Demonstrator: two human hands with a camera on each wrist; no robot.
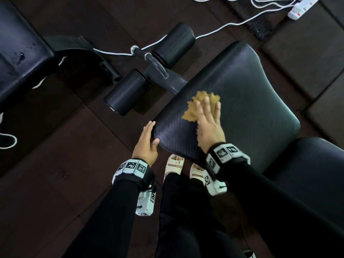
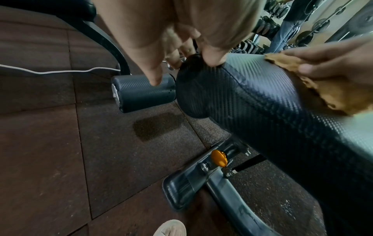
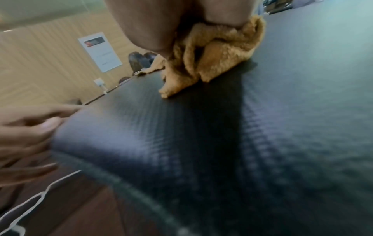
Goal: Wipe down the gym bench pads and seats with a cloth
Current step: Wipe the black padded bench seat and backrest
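A black textured bench seat pad (image 1: 247, 101) fills the middle of the head view. A crumpled mustard-yellow cloth (image 1: 195, 107) lies on its near left part. My right hand (image 1: 209, 118) lies flat on the cloth with fingers straight, pressing it onto the pad; the cloth (image 3: 203, 63) bunches under the palm in the right wrist view. My left hand (image 1: 149, 138) rests against the pad's near left corner, thumb on the top edge and fingers along the side. In the left wrist view the thumb (image 2: 214, 57) touches the seat pad (image 2: 262, 99) at its corner, beside the cloth (image 2: 331, 92).
A second black pad (image 1: 312, 168) adjoins the seat at right. Two foam leg rollers (image 1: 128, 92) stand on a metal post at left. White cables (image 1: 223, 27) and a power strip (image 1: 303, 6) lie on the dark rubber floor. Another bench (image 1: 18, 53) sits far left. My sandalled feet (image 1: 176, 164) stand below the seat.
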